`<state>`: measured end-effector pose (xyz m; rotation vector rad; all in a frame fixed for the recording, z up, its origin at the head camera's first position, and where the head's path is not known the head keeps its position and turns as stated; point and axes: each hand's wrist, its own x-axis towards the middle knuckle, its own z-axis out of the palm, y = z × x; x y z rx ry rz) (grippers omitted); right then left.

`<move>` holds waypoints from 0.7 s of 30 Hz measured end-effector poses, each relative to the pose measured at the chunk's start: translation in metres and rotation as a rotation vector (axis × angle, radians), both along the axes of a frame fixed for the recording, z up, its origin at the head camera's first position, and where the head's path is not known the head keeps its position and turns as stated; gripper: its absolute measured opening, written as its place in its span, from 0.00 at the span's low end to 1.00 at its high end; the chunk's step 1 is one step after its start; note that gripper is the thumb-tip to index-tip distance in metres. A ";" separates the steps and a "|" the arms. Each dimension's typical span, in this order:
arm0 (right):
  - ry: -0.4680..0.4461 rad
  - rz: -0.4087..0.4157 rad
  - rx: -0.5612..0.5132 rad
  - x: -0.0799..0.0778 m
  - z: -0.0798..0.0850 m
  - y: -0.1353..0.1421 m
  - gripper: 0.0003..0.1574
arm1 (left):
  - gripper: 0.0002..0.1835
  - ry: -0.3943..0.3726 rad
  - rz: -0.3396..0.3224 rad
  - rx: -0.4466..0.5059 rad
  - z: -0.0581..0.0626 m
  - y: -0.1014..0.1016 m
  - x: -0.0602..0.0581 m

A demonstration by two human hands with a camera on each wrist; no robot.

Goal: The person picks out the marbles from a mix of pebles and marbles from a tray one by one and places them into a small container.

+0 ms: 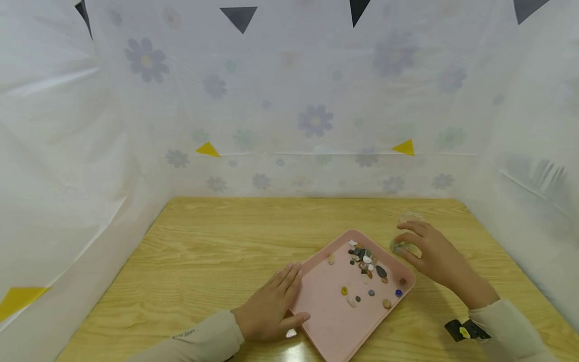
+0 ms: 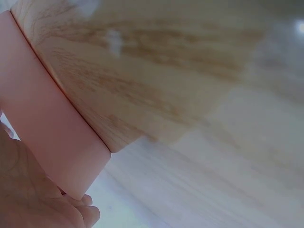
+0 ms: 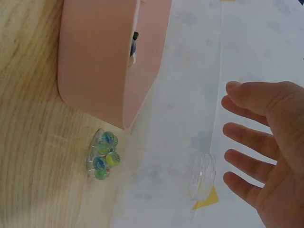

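A pink tray (image 1: 325, 311) lies angled on the table, with several small stones (image 1: 362, 254) gathered toward its far side. My left hand (image 1: 267, 306) rests along its left rim, fingers straight, thumb reaching over the edge. In the left wrist view the palm (image 2: 28, 194) lies by the tray's outer wall (image 2: 57, 118). Right of the tray stands a clear jar (image 3: 203, 178) with several green, blue and yellow glass marbles (image 3: 105, 154) at its bottom. My right hand (image 1: 429, 254) is close to the jar, fingers spread and slightly bent, nothing between them.
Inside the tray, a blue bead (image 1: 398, 292), a yellow ring-like bead (image 1: 345, 290) and other stones lie apart from the heap. A wooden table (image 1: 217, 241) carries everything, enclosed by white flowered sheets (image 1: 289, 90) at the back and sides.
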<state>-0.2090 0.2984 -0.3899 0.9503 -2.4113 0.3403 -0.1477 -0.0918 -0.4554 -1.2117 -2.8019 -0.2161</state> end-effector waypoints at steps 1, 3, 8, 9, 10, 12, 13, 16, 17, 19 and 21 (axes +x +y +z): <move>-0.022 0.007 0.023 0.002 -0.001 -0.001 0.16 | 0.46 -0.001 0.000 -0.002 0.000 0.000 0.000; -0.087 0.009 0.065 0.006 -0.004 -0.003 0.17 | 0.46 -0.001 0.003 -0.006 -0.001 0.000 -0.001; -0.319 -0.024 0.161 0.010 -0.011 -0.005 0.16 | 0.46 -0.007 0.005 -0.002 -0.001 0.000 -0.001; -0.353 -0.035 0.181 0.011 -0.012 -0.005 0.16 | 0.46 -0.009 0.005 0.000 -0.001 0.000 0.000; -0.377 -0.044 0.201 0.011 -0.014 -0.006 0.15 | 0.46 -0.011 0.004 0.002 -0.001 0.000 0.000; -0.401 -0.063 0.231 0.011 -0.018 -0.007 0.13 | 0.46 -0.014 0.004 0.004 -0.001 0.000 0.000; -0.401 -0.072 0.246 0.011 -0.019 -0.007 0.12 | 0.46 -0.019 0.004 0.005 -0.001 0.000 0.000; -0.393 -0.097 0.269 0.011 -0.023 -0.010 0.06 | 0.46 -0.031 0.005 0.005 -0.001 0.000 0.000; -0.398 -0.112 0.274 0.011 -0.024 -0.012 0.05 | 0.46 -0.032 0.005 0.004 0.000 0.000 0.000; -0.410 -0.133 0.282 0.011 -0.024 -0.015 0.07 | 0.46 -0.038 0.006 0.002 0.001 0.001 0.000; -0.408 -0.171 0.300 0.010 -0.025 -0.019 0.10 | 0.46 -0.042 0.008 -0.003 0.002 0.001 0.000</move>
